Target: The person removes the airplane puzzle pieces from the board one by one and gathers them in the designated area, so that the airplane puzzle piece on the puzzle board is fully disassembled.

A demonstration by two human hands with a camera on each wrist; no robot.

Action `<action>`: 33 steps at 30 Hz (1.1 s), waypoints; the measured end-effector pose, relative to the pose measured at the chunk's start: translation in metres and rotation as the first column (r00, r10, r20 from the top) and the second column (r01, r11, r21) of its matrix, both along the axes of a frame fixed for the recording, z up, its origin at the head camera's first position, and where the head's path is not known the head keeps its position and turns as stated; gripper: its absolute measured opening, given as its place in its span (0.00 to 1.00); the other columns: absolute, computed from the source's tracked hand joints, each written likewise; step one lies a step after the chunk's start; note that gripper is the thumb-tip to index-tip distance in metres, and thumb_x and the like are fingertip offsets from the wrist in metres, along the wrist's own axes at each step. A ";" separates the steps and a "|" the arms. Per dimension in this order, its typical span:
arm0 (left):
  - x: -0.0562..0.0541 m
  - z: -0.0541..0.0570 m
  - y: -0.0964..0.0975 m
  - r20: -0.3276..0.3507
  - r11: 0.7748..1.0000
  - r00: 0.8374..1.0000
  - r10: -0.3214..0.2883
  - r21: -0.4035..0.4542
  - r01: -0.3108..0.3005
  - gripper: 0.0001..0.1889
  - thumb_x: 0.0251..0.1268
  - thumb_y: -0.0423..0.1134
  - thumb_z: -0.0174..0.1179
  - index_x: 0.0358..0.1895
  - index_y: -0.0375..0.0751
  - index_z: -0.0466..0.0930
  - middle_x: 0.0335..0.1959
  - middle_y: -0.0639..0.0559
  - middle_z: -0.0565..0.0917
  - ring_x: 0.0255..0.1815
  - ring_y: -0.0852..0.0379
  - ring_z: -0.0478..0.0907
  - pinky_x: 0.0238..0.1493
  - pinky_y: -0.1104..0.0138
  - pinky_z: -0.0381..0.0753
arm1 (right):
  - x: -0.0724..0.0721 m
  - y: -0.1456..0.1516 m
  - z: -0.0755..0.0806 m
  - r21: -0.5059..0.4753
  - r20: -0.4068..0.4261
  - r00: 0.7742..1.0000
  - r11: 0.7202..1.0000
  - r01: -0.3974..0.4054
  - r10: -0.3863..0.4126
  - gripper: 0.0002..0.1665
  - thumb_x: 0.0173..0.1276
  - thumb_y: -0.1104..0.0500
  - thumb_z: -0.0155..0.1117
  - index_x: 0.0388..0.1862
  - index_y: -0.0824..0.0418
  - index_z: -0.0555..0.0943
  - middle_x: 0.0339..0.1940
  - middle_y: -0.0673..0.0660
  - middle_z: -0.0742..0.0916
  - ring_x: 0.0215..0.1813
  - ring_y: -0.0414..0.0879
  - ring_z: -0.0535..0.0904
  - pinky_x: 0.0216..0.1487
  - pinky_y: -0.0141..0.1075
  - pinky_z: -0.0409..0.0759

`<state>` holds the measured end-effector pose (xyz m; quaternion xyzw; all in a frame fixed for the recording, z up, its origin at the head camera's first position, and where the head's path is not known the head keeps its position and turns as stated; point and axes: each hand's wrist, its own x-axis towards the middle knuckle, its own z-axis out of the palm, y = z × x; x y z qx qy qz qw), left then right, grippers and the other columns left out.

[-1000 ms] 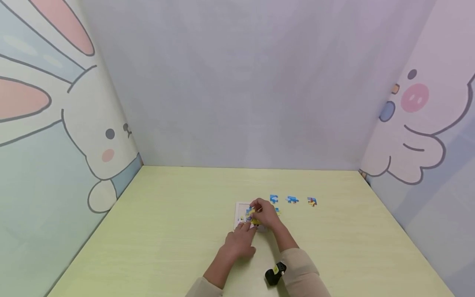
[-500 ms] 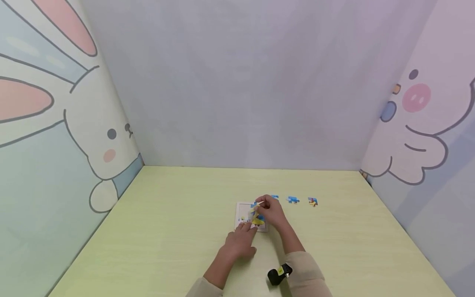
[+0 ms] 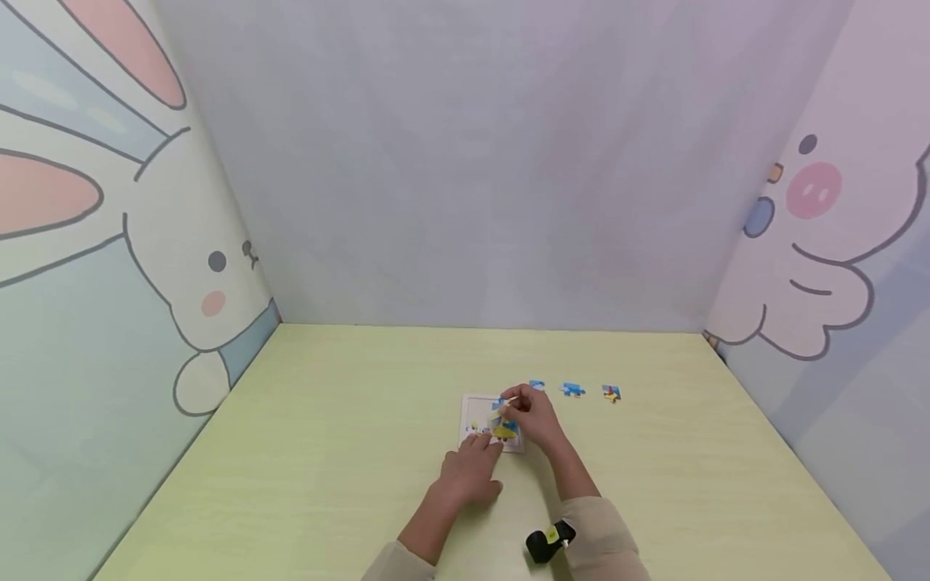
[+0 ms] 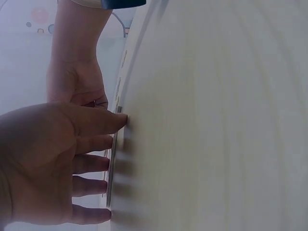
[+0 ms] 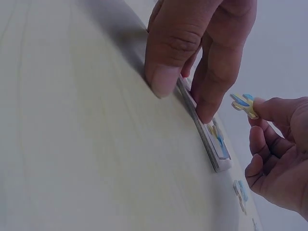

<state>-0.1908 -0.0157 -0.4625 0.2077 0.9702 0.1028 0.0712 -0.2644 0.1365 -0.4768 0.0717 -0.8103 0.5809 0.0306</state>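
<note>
A small white puzzle board (image 3: 462,418) lies on the table, with yellow and blue pieces fitted in its lower right part. My left hand (image 3: 471,472) rests along the board's near edge, its fingers extended; in the left wrist view, the fingertips of the left hand (image 4: 53,159) line that edge. Over the board's right side, my right hand (image 3: 534,415) pinches a jigsaw piece between thumb and finger. That yellow and blue jigsaw piece (image 5: 244,105) shows clearly in the right wrist view, raised above the board and tilted.
Beyond the right hand lie loose jigsaw pieces: a partly hidden blue one (image 3: 536,384), another blue piece (image 3: 572,390), and one in blue, red and yellow (image 3: 611,393). A black device (image 3: 550,541) sits at the right sleeve. Cartoon-printed panels and a plain back wall (image 3: 465,161) enclose the table.
My right hand has shifted slightly right with its jigsaw piece, uncovering more of the fitted pieces. My left hand stays on the board's near edge.
</note>
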 end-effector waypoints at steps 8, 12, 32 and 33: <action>-0.001 -0.003 -0.002 -0.011 0.999 1.000 0.015 0.039 -0.014 0.29 0.55 0.48 0.62 0.61 0.41 0.72 0.63 0.44 0.69 0.64 0.43 0.62 0.48 0.46 0.70 | 0.011 0.014 -0.001 0.009 -0.038 0.999 1.000 0.017 -0.017 0.07 0.58 0.70 0.65 0.37 0.67 0.80 0.24 0.55 0.78 0.27 0.45 0.69 0.25 0.32 0.67; -0.001 -0.001 -0.005 0.019 0.996 1.000 0.003 0.089 -0.004 0.29 0.56 0.47 0.62 0.61 0.41 0.72 0.64 0.43 0.68 0.64 0.42 0.61 0.49 0.44 0.69 | 0.014 0.024 -0.004 0.018 -0.032 0.999 0.999 0.044 -0.043 0.08 0.58 0.70 0.66 0.37 0.66 0.81 0.24 0.54 0.78 0.28 0.45 0.70 0.28 0.32 0.69; -0.001 0.002 0.012 0.020 0.988 1.000 -0.022 0.153 0.019 0.29 0.58 0.48 0.61 0.62 0.41 0.71 0.66 0.42 0.66 0.67 0.39 0.57 0.58 0.45 0.62 | 0.025 0.067 0.002 0.002 0.040 0.984 0.985 0.171 -0.171 0.12 0.61 0.67 0.65 0.44 0.67 0.79 0.33 0.58 0.80 0.35 0.47 0.73 0.34 0.32 0.72; -0.002 0.001 0.014 0.015 0.989 1.000 -0.024 0.149 0.021 0.29 0.57 0.48 0.61 0.62 0.41 0.71 0.66 0.43 0.66 0.67 0.39 0.57 0.58 0.45 0.62 | 0.025 0.070 0.002 -0.005 0.041 0.984 0.985 0.173 -0.172 0.12 0.61 0.67 0.65 0.44 0.68 0.79 0.34 0.58 0.81 0.36 0.47 0.73 0.34 0.32 0.72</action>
